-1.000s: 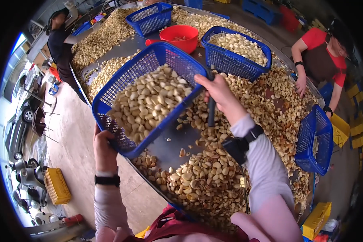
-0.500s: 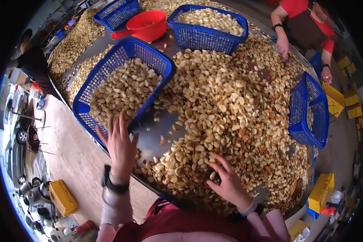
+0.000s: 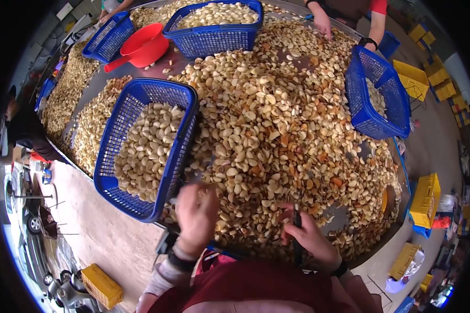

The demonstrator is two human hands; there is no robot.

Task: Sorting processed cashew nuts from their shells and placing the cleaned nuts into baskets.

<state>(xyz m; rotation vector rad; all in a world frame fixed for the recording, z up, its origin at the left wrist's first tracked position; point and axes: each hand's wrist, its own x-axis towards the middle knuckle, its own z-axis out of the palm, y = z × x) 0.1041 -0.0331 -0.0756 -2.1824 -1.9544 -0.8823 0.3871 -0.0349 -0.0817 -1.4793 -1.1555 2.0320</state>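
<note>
A wide heap of pale, cream-to-brown pieces (image 3: 266, 141), much like peeled garlic cloves, covers the table before me. My left hand (image 3: 197, 213) is at the near edge of the heap, beside the blue basket's near corner; its fingers are curled and slightly blurred, and what they hold is hidden. To the right, my right hand (image 3: 310, 235) grips a slim, dark, knife-like tool (image 3: 297, 224), held upright above the near heap. The blue mesh basket (image 3: 102, 161) on my left holds a layer of larger, paler pieces (image 3: 149, 148).
A red scoop (image 3: 143, 47) lies beyond, between an upper-left blue basket (image 3: 109, 39) and a filled far basket (image 3: 214, 39). Another blue basket (image 3: 386, 104) stands right, near a co-worker's hands (image 3: 322, 23). Yellow crates (image 3: 425, 201) stand on the floor.
The view has shifted. My left hand has moved from the basket's rim toward me, and its spread fingers have curled in. The dark tool now shows in my right hand.
</note>
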